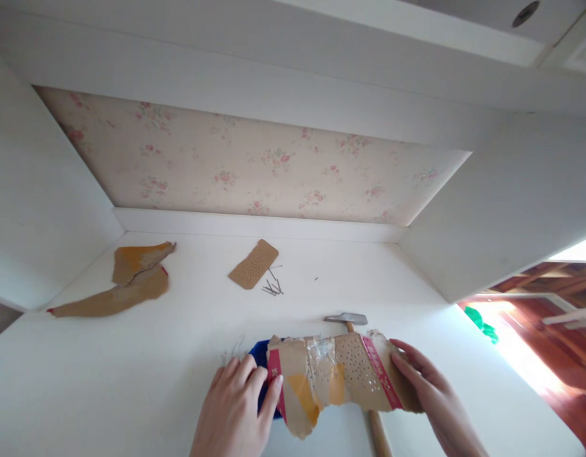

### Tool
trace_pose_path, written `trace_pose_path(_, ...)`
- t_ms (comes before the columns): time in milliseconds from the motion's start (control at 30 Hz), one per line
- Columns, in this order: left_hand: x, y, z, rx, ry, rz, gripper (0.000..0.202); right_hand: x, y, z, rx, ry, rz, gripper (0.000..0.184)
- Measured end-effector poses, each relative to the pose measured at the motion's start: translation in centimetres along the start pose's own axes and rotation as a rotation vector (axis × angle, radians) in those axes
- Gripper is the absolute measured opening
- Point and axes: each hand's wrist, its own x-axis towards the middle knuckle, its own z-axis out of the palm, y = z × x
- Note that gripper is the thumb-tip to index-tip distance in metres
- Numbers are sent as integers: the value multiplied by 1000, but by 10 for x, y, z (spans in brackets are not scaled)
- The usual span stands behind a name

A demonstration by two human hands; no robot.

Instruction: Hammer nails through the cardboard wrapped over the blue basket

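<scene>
Cardboard (pixel 350 374), ragged, taped and hole-pricked, with red strips, lies lengthwise left to right over the hammer (pixel 380 433); left hand (pixel 238 403) and right hand (pixel 433 387) pinch its ends.

Left-hand grip (pixel 240 403) and right-hand grip (pixel 428 386) hold perforated cardboard (pixel 352 374) over a hammer (pixel 347 318).

Brn. cardboard (pixel 348 374) is marked w/ red bands & orange patches; cream wallpaper (pixel 254 155) is patterned w/ pink flrs.; table (pixel 145 381) is coloured wht.

only illegible lettering (pixel 381 371) on cardboard (pixel 347 374)
</scene>
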Motion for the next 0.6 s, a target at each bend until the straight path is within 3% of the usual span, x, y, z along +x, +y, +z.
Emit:
trace_pose_path(133, -2, -2, 1, 33, -3, -5, 29, 6, 2, 5, -199, 16, -63, 68)
trace_pose_path(233, -3, -4, 1, 34, -6, 0, 29, 7, 4, 9, -332, 83, -188, 62)
trace_pose_path(300, -4, -4, 2, 40, -11, -6, 28, 2, 3, 14, -463, 189, -381, 50)
trace_pose_path(400, -5, -5, 5, 59, -20, -6, 29, -16, -1, 29, -720, 355, -805, 36)
trace_pose_path(533, -8, -9, 9, 108, -42, 22, 33, -49, -9, 66, -854, 222, -1286, 34)
trace_pose_path(600, -11, -15, 12, 146, -46, 78, 33, -60, -11, 86, -1005, 162, -1418, 35)
